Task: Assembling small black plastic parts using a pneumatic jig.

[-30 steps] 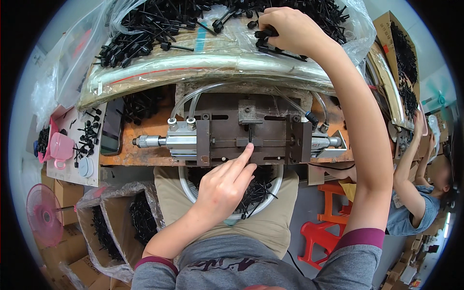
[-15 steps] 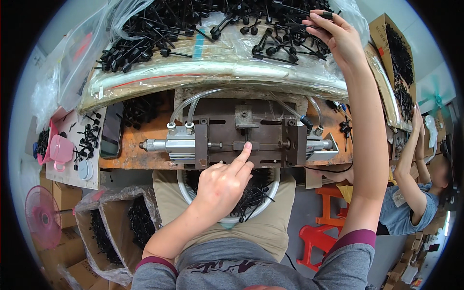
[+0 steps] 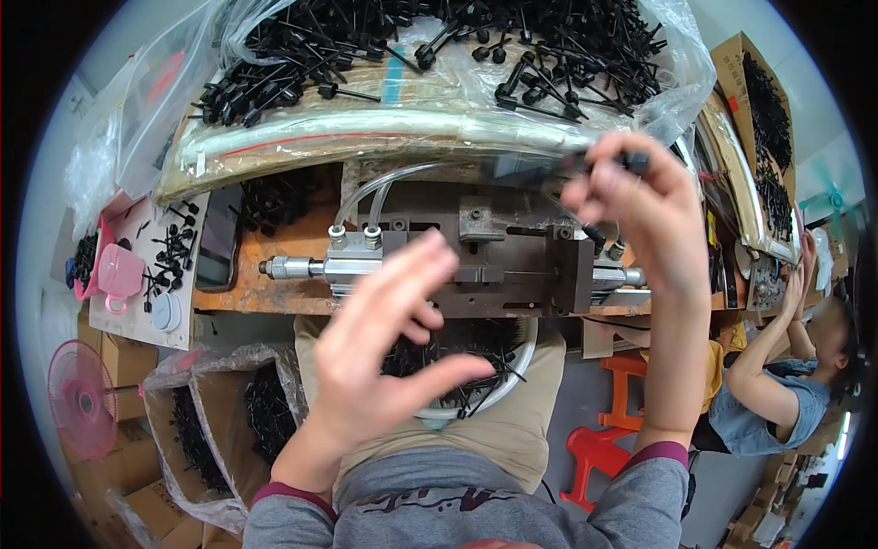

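My left hand (image 3: 380,352) has lifted off the centre block (image 3: 479,274) of the brown metal fixture (image 3: 569,274), fingers spread, apparently empty from here, leaving that block uncovered. My right hand (image 3: 640,201), back from the heap (image 3: 585,41), pinches a blurred black stemmed part (image 3: 633,163) above the fixture's right rear.

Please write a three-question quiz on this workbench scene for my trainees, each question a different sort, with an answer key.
1. True or false: the left hand is closed in a fist.

2. Which hand holds a motion-blurred dark item?
A) left
B) right
C) neither

3. Fill in the colour: the round, white-rimmed container holds many ____ parts.

Key:
1. False; its fingers are extended.
2. B, the right hand.
3. black
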The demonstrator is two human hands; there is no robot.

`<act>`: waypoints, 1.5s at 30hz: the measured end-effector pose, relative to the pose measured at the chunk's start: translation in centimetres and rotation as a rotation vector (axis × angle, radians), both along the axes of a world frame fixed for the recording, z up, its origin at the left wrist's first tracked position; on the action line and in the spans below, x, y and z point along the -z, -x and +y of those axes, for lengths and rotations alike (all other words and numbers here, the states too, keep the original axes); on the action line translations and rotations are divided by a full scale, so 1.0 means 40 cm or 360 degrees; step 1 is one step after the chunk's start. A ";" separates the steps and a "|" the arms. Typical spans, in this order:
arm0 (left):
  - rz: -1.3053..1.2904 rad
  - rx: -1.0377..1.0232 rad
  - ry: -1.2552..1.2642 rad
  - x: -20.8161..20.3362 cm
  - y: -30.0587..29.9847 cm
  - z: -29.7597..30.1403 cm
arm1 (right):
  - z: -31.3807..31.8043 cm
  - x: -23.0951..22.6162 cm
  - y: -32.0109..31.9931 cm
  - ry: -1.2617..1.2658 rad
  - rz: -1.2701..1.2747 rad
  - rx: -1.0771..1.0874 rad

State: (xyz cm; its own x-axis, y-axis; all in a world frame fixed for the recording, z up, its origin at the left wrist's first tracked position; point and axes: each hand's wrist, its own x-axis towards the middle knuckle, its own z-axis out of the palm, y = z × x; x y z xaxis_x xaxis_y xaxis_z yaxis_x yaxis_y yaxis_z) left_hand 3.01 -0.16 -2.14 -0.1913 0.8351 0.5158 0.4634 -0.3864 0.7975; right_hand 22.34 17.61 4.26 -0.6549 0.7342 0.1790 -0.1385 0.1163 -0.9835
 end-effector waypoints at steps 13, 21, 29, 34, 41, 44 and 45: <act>-0.0165 0.0541 0.0111 -0.023 0.025 -0.016 | -0.118 0.105 -0.036 0.0603 -0.0240 -0.0324; -0.0445 0.0455 -0.0082 0.023 0.035 0.001 | -0.137 0.138 -0.111 0.0381 0.0130 0.0256; 0.0738 0.0073 -0.0005 0.124 -0.063 0.014 | -0.203 0.135 -0.105 -0.0047 0.0191 0.0687; 0.1028 -0.0097 0.0029 0.146 -0.086 0.029 | -0.216 0.149 -0.103 0.0005 0.0289 0.0686; 0.1058 -0.0094 0.0156 0.138 -0.079 0.041 | -0.220 0.175 -0.115 0.0308 0.0500 0.0529; 0.0999 -0.0058 0.0238 0.125 -0.075 0.040 | -0.223 0.200 -0.112 0.0478 0.0592 0.0463; 0.0966 -0.0040 0.0261 0.118 -0.073 0.040 | -0.224 0.207 -0.109 0.0551 0.0618 0.0444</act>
